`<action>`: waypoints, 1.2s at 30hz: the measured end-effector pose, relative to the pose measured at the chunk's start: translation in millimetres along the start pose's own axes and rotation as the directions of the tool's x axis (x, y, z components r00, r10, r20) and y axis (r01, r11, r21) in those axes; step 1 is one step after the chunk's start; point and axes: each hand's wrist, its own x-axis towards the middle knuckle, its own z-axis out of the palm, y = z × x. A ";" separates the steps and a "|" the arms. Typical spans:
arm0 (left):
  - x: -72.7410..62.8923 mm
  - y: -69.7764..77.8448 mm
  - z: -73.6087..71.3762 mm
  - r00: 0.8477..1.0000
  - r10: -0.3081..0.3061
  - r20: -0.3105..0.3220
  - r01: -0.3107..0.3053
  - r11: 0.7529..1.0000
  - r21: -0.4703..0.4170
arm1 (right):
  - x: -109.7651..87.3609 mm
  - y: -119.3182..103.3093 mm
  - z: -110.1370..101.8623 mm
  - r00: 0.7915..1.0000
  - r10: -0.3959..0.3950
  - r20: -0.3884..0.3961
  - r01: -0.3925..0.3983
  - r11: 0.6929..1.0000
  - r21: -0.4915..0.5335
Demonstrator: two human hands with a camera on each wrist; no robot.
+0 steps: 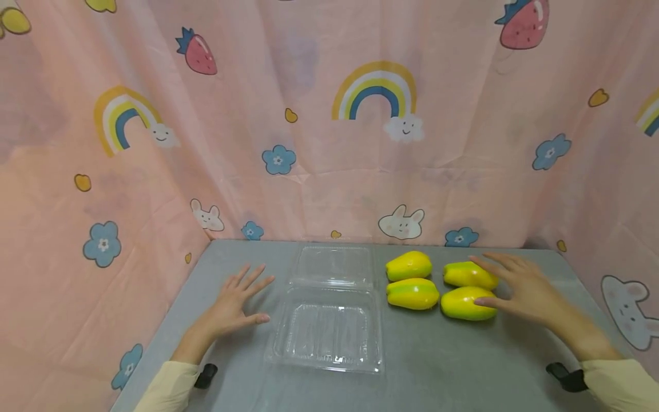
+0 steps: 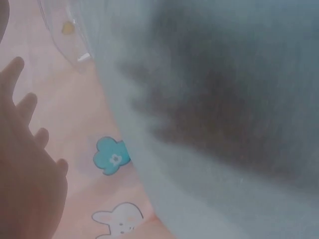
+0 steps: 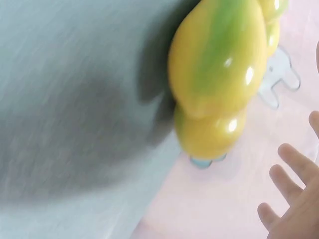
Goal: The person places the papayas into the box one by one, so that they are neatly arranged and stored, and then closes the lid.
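Observation:
My left hand (image 1: 231,306) hovers with spread fingers just left of a clear plastic clamshell box (image 1: 378,343), holding nothing. The box lies open, its lid (image 1: 334,266) folded back toward the curtain. Several yellow papayas with green streaks lie right of the box: a left pair, a back papaya (image 1: 409,266) and a front papaya (image 1: 413,297), and a right pair, a back papaya (image 1: 463,274) and a front papaya (image 1: 463,306). Over the right pair reaches my right hand (image 1: 530,292), fingers apart, thumb overlapping the front one. In the right wrist view its fingers (image 3: 294,167) stand apart from the fruit.
A grey table (image 1: 427,366) carries everything. Behind it and along both sides hangs a pink curtain (image 1: 319,200) printed with rainbows, rabbits and flowers. Black straps, one a left strap (image 1: 206,376) and one a right strap (image 1: 566,377), show at the wrists.

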 end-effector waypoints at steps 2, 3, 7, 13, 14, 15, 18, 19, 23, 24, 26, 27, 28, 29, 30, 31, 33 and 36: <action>-1.8 5.4 0.9 1.000 0.021 -0.008 -0.021 0.999 -0.026 | 4.2 -6.1 1.5 1.000 -0.007 0.009 0.007 1.000 0.015; -3.0 7.6 1.5 0.999 0.031 -0.011 -0.032 0.999 -0.030 | 6.3 -9.4 2.3 1.000 -0.008 0.012 0.008 1.000 0.021; -8.6 14.3 5.5 0.998 0.051 -0.023 -0.053 0.997 -0.056 | 14.5 -22.0 6.9 0.998 0.007 0.057 -0.009 0.999 0.042; -16.6 21.7 10.3 0.997 0.063 -0.045 -0.068 0.990 -0.120 | 22.1 -35.7 17.0 0.995 0.022 0.093 -0.026 0.999 0.045; -18.1 22.5 11.3 0.996 0.066 -0.052 -0.072 0.989 -0.131 | 22.9 -37.7 18.8 0.996 0.018 0.086 -0.022 0.999 0.047; -19.6 23.4 12.1 0.996 0.062 -0.057 -0.069 0.988 -0.141 | 23.6 -39.6 20.7 0.997 0.012 0.079 -0.016 0.999 0.050; -23.9 25.7 14.4 0.997 0.050 -0.060 -0.060 0.983 -0.175 | 25.2 -45.3 25.8 0.998 -0.008 0.059 0.004 0.998 0.067; -25.1 26.3 15.0 0.997 0.046 -0.058 -0.057 0.980 -0.192 | 25.8 -47.0 27.5 0.998 -0.015 0.055 0.011 0.997 0.073; -28.7 29.4 16.6 0.999 0.030 -0.041 -0.039 0.971 -0.238 | 28.1 -54.2 34.1 0.998 -0.032 0.053 0.027 0.994 0.102; -29.4 30.3 16.8 0.999 0.028 -0.036 -0.037 0.968 -0.250 | 28.7 -55.9 35.8 0.998 -0.036 0.053 0.030 0.993 0.110; -30.9 31.9 17.3 0.999 0.028 -0.027 -0.034 0.963 -0.266 | 29.6 -58.9 39.1 0.998 -0.041 0.051 0.034 0.991 0.127; -31.5 32.7 17.6 0.999 0.026 -0.022 -0.031 0.962 -0.270 | 30.0 -60.0 40.7 0.998 -0.040 0.050 0.034 0.991 0.131; -32.2 33.3 18.0 1.000 0.026 -0.018 -0.030 0.962 -0.272 | 30.3 -61.0 42.1 0.998 -0.043 0.044 0.036 0.990 0.137; -32.8 33.9 18.5 1.000 0.024 -0.014 -0.026 0.962 -0.271 | 30.7 -61.9 43.6 0.998 -0.041 0.037 0.036 0.990 0.139; -33.2 34.7 18.9 1.000 0.020 -0.007 -0.021 0.962 -0.271 | 30.9 -62.9 44.9 0.999 -0.041 0.031 0.036 0.990 0.138; -33.6 35.5 19.1 1.000 0.018 -0.002 -0.018 0.963 -0.269 | 31.2 -63.8 46.1 0.999 -0.040 0.022 0.037 0.990 0.134; -34.2 36.5 19.2 1.000 0.020 0.007 -0.018 0.961 -0.275 | 32.0 -64.8 48.6 0.999 -0.042 0.007 0.040 0.991 0.124; -35.3 38.5 17.8 0.999 0.019 0.028 -0.010 0.958 -0.286 | 33.2 -66.5 51.9 0.999 -0.042 -0.005 0.042 0.993 0.112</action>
